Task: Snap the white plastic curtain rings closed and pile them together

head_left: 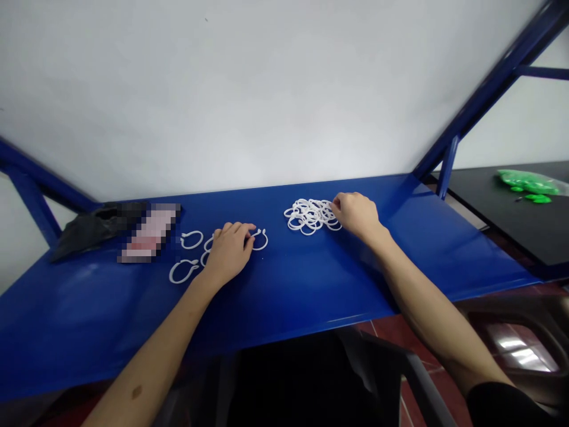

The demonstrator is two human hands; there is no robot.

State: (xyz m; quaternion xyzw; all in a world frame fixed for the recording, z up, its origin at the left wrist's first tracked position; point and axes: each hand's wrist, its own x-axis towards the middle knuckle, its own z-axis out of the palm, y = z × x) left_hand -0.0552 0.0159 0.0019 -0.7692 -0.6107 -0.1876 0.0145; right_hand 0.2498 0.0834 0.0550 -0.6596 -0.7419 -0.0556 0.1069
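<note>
Our left hand point(229, 252) lay palm down with loosely curved fingers, its fingertips at an open-ended ring of smooth white plastic point(267, 240); whether they gripped it, we could not tell. Well apart from it, our right hand point(355, 212) bent its fingers at the edge of a tangled pile of similar white rings point(311, 216), its grip hidden. Knobs tipped the slender, C-shaped rings. Everything rested on a glossy blue table point(288, 284) against a matte white wall point(267, 89), with a crumpled black bag point(98, 228) leftward. The left fingertips' ring lay flat, gap toward the wall; a lower-left white ring point(178, 282) opened rightward, its longer axis running roughly along the table.
</note>
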